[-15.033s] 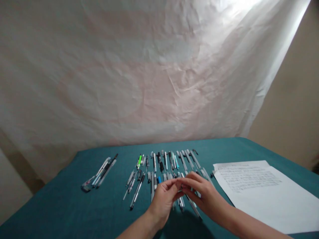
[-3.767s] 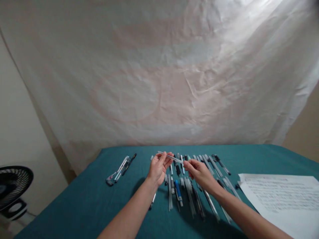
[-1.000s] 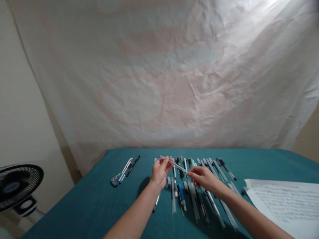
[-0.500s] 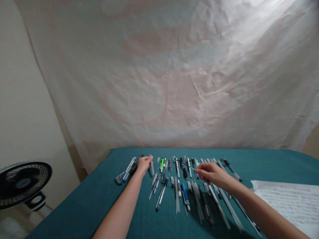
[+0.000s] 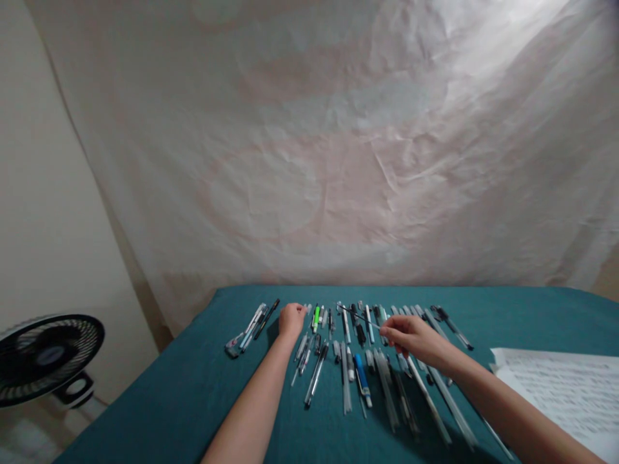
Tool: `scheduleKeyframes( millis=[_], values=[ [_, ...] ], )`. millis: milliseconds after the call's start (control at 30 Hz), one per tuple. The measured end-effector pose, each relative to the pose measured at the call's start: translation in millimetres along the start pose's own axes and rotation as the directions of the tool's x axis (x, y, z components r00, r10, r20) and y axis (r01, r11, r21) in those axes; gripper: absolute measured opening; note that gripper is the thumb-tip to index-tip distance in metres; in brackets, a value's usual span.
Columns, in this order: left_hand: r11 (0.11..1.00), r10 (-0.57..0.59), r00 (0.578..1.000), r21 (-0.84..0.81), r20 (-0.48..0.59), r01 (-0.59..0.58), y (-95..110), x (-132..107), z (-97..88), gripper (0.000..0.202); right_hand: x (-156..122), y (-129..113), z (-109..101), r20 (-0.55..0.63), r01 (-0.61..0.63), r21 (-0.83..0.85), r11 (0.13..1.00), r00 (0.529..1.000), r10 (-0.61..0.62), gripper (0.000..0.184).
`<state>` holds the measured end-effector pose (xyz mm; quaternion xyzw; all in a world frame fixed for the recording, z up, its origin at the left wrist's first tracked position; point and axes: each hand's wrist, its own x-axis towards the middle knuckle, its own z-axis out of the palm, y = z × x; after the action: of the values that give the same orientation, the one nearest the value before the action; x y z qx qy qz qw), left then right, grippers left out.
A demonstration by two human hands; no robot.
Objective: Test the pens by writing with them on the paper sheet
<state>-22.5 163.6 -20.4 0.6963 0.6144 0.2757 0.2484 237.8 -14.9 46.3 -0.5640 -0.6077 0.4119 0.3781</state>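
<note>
Several pens lie in two rough rows on a teal tablecloth. My left hand rests at the left end of the far row with its fingers curled; what they hold, if anything, is hidden. It lies just right of a small separate bunch of pens. My right hand hovers over the middle of the rows. It pinches a thin dark pen refill, which points up and to the left. A green pen lies beside my left hand.
A printed sheet of paper lies at the table's right side. A black floor fan stands off the table to the left. A crumpled white sheet hangs behind the table.
Both hands held one clear pen a second ago. They came apart: my left hand carried the clear barrel leftward toward the small bunch, then drew slightly back right. My right hand keeps the refill.
</note>
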Motion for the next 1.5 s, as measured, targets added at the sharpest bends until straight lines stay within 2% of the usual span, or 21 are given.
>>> scheduleKeyframes(
  millis=[200,333,433,533,600,667,833,933,1033,1200,1300,1500],
  values=[
    [0.991,0.035,0.997,-0.128,-0.062,-0.043,9.8,-7.5,-11.2,0.029,-1.9,-3.9,3.9,-0.012,-0.007,0.026,1.000,1.000,0.007,0.025],
    [0.948,0.057,0.996,-0.310,-0.063,-0.073,29.6,-19.1,-17.2,0.033,-1.3,-4.0,8.3,-0.062,-0.006,0.092,0.996,0.998,0.012,0.027],
    [0.878,0.140,0.989,-0.467,0.051,-0.100,55.0,-38.9,-13.4,0.041,-1.4,-3.4,12.4,-0.099,0.006,0.153,0.988,0.995,0.010,0.030],
    [0.799,0.260,0.941,-0.596,0.216,-0.084,83.0,-64.2,-3.4,0.041,-0.4,-0.1,17.0,-0.114,0.013,0.175,0.984,0.994,0.007,0.031],
    [0.748,0.309,0.915,-0.660,0.261,-0.064,97.9,-77.8,4.5,0.040,1.4,3.7,20.1,-0.103,0.011,0.175,0.985,0.995,0.008,0.031],
    [0.699,0.327,0.907,-0.713,0.264,-0.045,107.2,-84.7,10.9,0.039,3.5,7.8,22.7,-0.089,0.013,0.169,0.985,0.996,0.002,0.032],
    [0.608,0.269,0.943,-0.794,0.195,-0.009,106.3,-74.6,9.0,0.038,5.9,14.0,25.1,-0.063,0.002,0.117,0.993,0.998,0.005,0.035],
    [0.603,0.218,0.961,-0.798,0.171,0.005,100.4,-68.3,2.2,0.034,5.0,11.7,23.5,-0.081,0.010,0.103,0.995,0.997,-0.001,0.039],
    [0.634,0.242,0.937,-0.772,0.252,0.044,100.4,-76.0,4.9,0.032,3.5,6.6,21.4,-0.161,0.043,0.085,0.995,0.987,-0.029,0.044],
    [0.666,0.285,0.878,-0.738,0.385,0.107,110.2,-100.4,25.6,0.035,2.3,4.0,22.6,-0.246,0.158,0.019,0.987,0.958,-0.149,0.045],
    [0.662,0.272,0.877,-0.738,0.396,0.127,113.8,-106.8,32.2,0.037,2.2,6.7,26.7,-0.205,0.208,0.012,0.978,0.958,-0.201,0.043],
    [0.634,0.220,0.893,-0.753,0.392,0.175,112.0,-110.2,38.8,0.036,3.3,12.7,30.6,-0.169,0.169,0.087,0.982,0.974,-0.153,0.041]
  ],
)
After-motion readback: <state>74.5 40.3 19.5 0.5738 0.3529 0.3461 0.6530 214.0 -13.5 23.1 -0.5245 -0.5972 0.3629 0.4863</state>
